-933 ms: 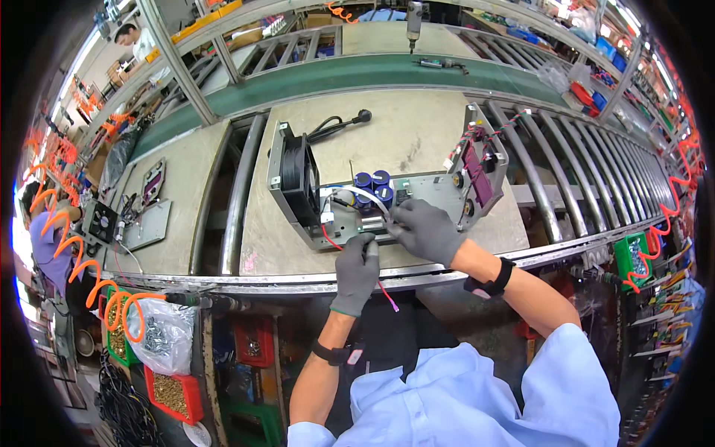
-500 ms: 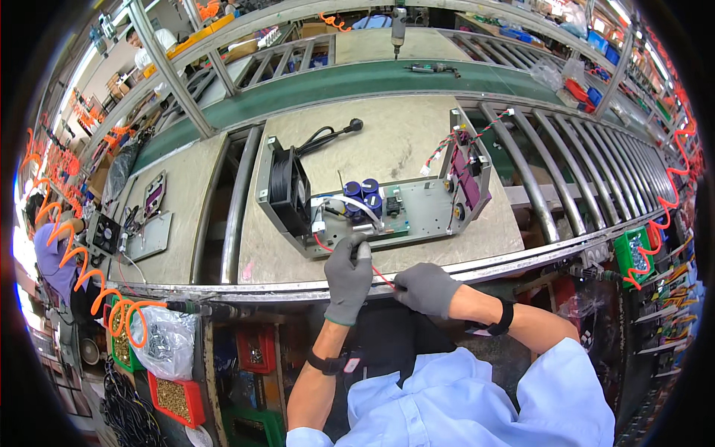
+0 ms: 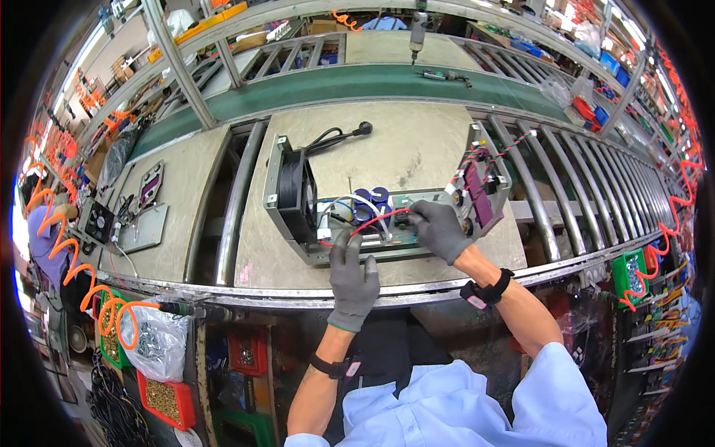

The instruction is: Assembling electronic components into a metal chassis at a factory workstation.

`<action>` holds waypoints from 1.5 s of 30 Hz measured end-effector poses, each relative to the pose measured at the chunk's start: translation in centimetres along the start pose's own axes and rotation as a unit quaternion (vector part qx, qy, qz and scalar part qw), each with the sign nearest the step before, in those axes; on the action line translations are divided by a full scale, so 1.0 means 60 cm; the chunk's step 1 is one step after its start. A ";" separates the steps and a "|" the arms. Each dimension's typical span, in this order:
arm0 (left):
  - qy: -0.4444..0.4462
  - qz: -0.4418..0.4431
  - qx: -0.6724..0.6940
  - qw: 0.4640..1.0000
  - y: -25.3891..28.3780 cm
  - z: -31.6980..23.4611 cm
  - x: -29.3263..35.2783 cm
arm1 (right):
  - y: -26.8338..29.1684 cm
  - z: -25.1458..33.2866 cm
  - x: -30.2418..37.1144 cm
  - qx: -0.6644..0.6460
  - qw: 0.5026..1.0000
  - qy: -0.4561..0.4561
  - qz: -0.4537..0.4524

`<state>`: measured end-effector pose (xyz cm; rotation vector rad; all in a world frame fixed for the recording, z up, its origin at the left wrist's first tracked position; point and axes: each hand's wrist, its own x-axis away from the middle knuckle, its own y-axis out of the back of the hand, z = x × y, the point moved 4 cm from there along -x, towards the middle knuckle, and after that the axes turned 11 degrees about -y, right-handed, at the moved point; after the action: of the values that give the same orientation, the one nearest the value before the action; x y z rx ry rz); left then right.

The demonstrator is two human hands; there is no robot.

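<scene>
A grey metal chassis [image 3: 406, 252] lies before me, with a black fan [image 3: 299, 195] at its left end and a purple part [image 3: 477, 195] on its right wall. Inside stand several dark blue capacitors [image 3: 380, 196] beside a circuit board. A red wire [image 3: 376, 220] arcs over them from the fan side to my gloved right hand [image 3: 443, 232], whose fingertips pinch its end above the board. My gloved left hand [image 3: 351, 283] reaches to the chassis's front edge by the wire's lower end. Its fingers are apart and grip nothing I can see.
A black plug cable [image 3: 339, 137] lies behind the chassis on the work board [image 3: 257, 257]. Metal rollers [image 3: 551, 186] run to the right. A power screwdriver [image 3: 418, 33] hangs above the green belt [image 3: 313, 93]. Another opened unit [image 3: 145, 227] sits left; screw bins [image 3: 165, 401] are below.
My right hand has carried the red wire's end up from the front edge and over the chassis. My left hand has moved slightly down and spread its fingers. The view has shifted a little.
</scene>
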<state>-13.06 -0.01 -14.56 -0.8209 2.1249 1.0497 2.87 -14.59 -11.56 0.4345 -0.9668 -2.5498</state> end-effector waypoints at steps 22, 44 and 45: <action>-0.032 0.003 -0.030 0.999 0.007 -0.006 -0.005 | -0.008 -0.009 0.007 0.054 0.997 0.047 -0.031; -0.066 0.186 -0.093 0.976 -0.029 0.019 -0.177 | 0.036 -0.035 0.166 -0.132 0.989 0.043 -0.054; -0.012 0.204 -0.113 0.972 -0.035 0.033 -0.175 | 0.040 -0.040 0.179 -0.155 0.986 0.040 -0.048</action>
<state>-4.52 3.28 -8.61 -0.4712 2.2331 1.5275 -5.04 -22.44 -13.26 0.4965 -0.5186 -2.6848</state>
